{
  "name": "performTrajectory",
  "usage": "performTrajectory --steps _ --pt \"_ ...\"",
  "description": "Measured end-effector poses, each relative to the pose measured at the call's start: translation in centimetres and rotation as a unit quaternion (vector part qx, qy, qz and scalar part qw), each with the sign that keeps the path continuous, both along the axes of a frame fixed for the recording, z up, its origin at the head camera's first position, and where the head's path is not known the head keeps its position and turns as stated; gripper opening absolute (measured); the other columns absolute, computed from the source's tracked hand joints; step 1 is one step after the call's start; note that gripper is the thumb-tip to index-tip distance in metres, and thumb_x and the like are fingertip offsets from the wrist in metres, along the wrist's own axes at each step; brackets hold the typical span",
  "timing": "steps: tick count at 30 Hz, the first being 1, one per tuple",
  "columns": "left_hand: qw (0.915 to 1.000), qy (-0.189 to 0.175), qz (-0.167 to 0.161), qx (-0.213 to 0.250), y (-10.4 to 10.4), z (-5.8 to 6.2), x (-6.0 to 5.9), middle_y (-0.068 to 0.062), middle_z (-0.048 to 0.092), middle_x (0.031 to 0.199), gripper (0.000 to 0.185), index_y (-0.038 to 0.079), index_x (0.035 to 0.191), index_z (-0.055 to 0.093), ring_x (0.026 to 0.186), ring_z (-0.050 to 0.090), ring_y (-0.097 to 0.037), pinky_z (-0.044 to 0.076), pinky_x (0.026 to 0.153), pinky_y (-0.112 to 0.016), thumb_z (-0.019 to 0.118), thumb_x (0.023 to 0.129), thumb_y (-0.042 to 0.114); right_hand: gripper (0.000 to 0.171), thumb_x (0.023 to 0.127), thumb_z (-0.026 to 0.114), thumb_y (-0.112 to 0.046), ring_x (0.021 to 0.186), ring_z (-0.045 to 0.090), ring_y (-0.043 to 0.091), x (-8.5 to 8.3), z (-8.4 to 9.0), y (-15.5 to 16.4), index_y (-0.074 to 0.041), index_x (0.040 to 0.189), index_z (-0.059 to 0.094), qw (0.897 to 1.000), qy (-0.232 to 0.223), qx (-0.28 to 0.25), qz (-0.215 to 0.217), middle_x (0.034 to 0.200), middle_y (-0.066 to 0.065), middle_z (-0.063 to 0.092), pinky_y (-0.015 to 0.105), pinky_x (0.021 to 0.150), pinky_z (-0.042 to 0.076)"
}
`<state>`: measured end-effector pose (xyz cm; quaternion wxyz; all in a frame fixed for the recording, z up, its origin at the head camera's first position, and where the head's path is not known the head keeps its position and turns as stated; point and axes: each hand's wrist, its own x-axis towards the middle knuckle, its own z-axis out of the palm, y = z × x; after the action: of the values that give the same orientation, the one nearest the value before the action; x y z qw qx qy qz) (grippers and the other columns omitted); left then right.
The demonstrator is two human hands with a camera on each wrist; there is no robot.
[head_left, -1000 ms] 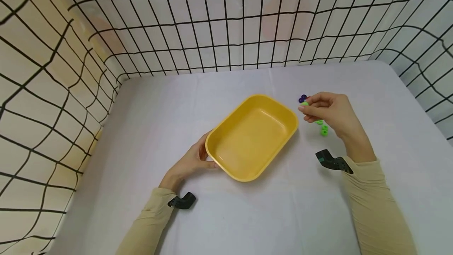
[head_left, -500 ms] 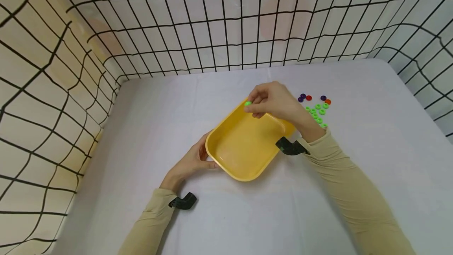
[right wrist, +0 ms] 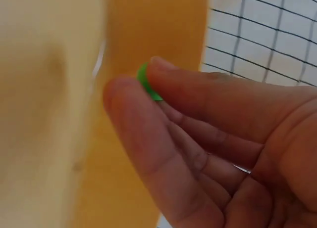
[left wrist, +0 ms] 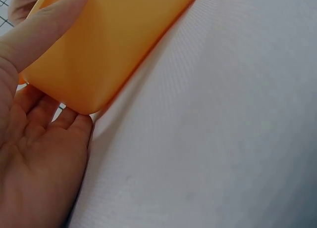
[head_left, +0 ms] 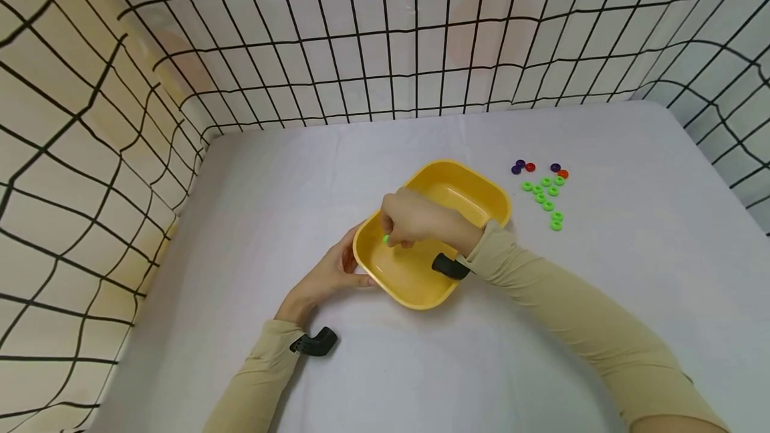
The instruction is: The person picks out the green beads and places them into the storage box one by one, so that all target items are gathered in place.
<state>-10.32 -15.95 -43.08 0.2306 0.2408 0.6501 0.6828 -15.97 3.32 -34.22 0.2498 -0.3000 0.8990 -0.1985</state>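
Note:
A yellow rectangular tray (head_left: 415, 289) sits at mid-table, turned at an angle. My left hand (head_left: 327, 279) holds its near left corner, and in the left wrist view the thumb lies along the outer wall (left wrist: 104, 45) with the other fingers round the corner. Over the inside of the tray, my right hand (head_left: 415, 219) pinches a small green ring-shaped bead (right wrist: 143, 79) between thumb and index finger. The right wrist view has the tray's wall (right wrist: 153, 25) close behind the fingertips. The hand and forearm hide part of the tray floor.
Right of the tray lie several green ring-shaped beads (head_left: 541, 198), along with purple beads (head_left: 555, 167), a red bead (head_left: 530, 167) and an orange bead (head_left: 563, 174). Black netting (head_left: 391, 39) rises behind the white-covered table (head_left: 271, 179) and on both sides.
My right hand has carried the green bead from the bead group leftward, over the tray's far rim and toward its left inside. The left hand keeps its hold on the corner.

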Motion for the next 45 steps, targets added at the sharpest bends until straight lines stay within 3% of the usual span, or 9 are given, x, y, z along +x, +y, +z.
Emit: performTrajectory --steps 6,14,25,38,41,45 --pt "1.0 0.006 0.0 0.006 0.1 -0.1 0.0 -0.003 0.027 0.148 0.089 0.012 0.144 0.024 0.135 0.025 -0.02 0.024 0.11 -0.024 0.072 0.072 -0.008 0.012 0.074 0.072 -0.008 0.059 0.054 0.014 0.2 -1.3 -0.9 -0.008 0.073 0.061 0.996 0.051 0.064 0.043 0.066 0.0 0.058 0.018 0.049 0.043" --pt "1.0 0.003 0.0 0.0 0.1 0.2 0.1 -0.001 0.025 0.149 0.09 0.013 0.145 0.024 0.136 0.023 -0.018 0.022 0.111 -0.026 0.072 0.072 -0.007 0.013 0.076 0.072 -0.01 0.066 0.053 0.016 0.5 -2.1 -1.9 -0.011 0.072 0.06 0.993 0.051 0.09 0.058 0.07 0.0 0.058 0.021 0.056 0.044" --pt "0.9999 0.006 -0.004 -0.007 0.2 0.2 -0.1 0.003 0.023 0.15 0.09 0.018 0.145 0.024 0.137 0.021 -0.016 0.021 0.111 -0.027 0.071 0.073 -0.007 0.014 0.077 0.072 -0.013 0.07 0.052 0.017 0.6 -2.5 -2.7 -0.011 0.075 0.058 0.993 0.048 0.098 0.045 0.073 0.001 0.056 0.023 0.06 0.044" --pt "1.0 0.007 0.002 -0.004 0.4 0.2 0.1 0.0 0.024 0.15 0.089 0.015 0.145 0.024 0.136 0.022 -0.018 0.022 0.111 -0.025 0.073 0.072 -0.006 0.019 0.077 0.073 -0.013 0.063 0.05 0.015 0.6 -2.8 -2.3 -0.007 0.083 0.056 0.996 0.045 0.074 0.02 0.07 0.002 0.055 0.021 0.053 0.042" --pt "0.9999 0.005 0.009 -0.01 0.2 -0.1 0.0 0.001 0.025 0.149 0.09 0.016 0.144 0.025 0.136 0.023 -0.017 0.023 0.11 -0.025 0.073 0.072 -0.007 0.019 0.076 0.073 -0.013 0.061 0.049 0.014 0.5 -2.9 -2.2 -0.007 0.081 0.056 0.996 0.051 0.068 0.021 0.069 0.001 0.055 0.02 0.052 0.041" --pt "0.9997 0.015 0.01 -0.015 -0.2 -1.4 -0.3 0.004 0.025 0.149 0.091 0.022 0.144 0.026 0.136 0.024 -0.015 0.023 0.11 -0.025 0.074 0.071 -0.005 0.019 0.075 0.074 -0.013 0.061 0.049 0.013 0.6 -3.0 -2.2 -0.008 0.079 0.056 0.997 0.053 0.052 0.021 0.068 0.0 0.054 0.019 0.051 0.041"
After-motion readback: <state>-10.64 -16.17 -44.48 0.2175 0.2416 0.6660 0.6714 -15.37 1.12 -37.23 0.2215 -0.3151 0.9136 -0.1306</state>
